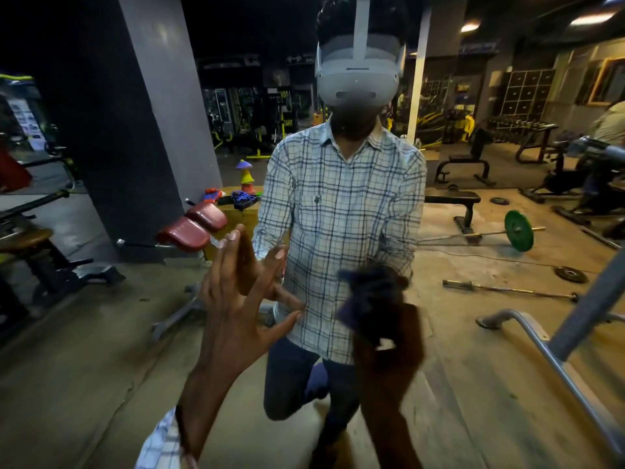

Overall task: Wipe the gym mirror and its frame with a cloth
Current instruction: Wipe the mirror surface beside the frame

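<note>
The gym mirror [473, 333] fills almost the whole view and reflects me in a checked shirt with a headset. My left hand [233, 299] is raised with its fingers spread and straight, the fingertips against the glass where they meet their reflection. My right hand [389, 340] is dark and blurred; it grips a bunched dark purple cloth [351, 309] and holds it against the mirror at waist height of the reflection. The mirror's frame is not in view.
The glass reflects a grey pillar [142, 130], a bench with red pads [192, 228], a barbell with a green plate [519, 230], loose bars and plates on the floor, and more machines. A grey metal rail [541, 340] stands at the right.
</note>
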A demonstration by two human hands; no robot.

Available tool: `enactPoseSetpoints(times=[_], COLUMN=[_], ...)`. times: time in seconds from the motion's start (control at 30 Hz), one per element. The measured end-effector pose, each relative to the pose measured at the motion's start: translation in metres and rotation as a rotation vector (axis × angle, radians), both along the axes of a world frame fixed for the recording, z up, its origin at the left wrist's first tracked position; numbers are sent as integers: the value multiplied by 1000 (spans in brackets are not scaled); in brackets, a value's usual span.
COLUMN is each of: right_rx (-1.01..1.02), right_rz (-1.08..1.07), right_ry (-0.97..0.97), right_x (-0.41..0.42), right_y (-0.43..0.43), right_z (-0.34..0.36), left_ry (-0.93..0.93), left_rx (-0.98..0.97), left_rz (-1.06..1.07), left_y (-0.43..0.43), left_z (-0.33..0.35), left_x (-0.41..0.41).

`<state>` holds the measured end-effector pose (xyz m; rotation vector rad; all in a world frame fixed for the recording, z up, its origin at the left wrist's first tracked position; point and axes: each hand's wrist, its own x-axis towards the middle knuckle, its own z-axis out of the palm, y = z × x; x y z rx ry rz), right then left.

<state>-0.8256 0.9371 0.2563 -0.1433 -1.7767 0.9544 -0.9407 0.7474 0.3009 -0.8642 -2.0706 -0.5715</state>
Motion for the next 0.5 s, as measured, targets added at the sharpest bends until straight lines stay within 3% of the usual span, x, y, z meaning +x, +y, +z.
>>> enactPoseSetpoints(times=[0.07,0.13,0.3,0.43,0.5], right_rx=[14,85,-30,50,127], right_rz=[81,9,-397,-87,-60], right_ry=[-5,124,339,188,141], right_x=[0,4,3,-27,-23], right_y=[-11,4,26,-36,-29], right_z=[10,29,60,46,51], left_ry=[-1,-1,-20,-20,-10], left_rx=[-4,-10,45,57,61], left_rz=[-18,-27,-24,-40,-52], left_y=[-3,-6,-16,-21,-22], left_z=[0,1,4,3,4], left_x=[-2,-3,-9,-10,-10])
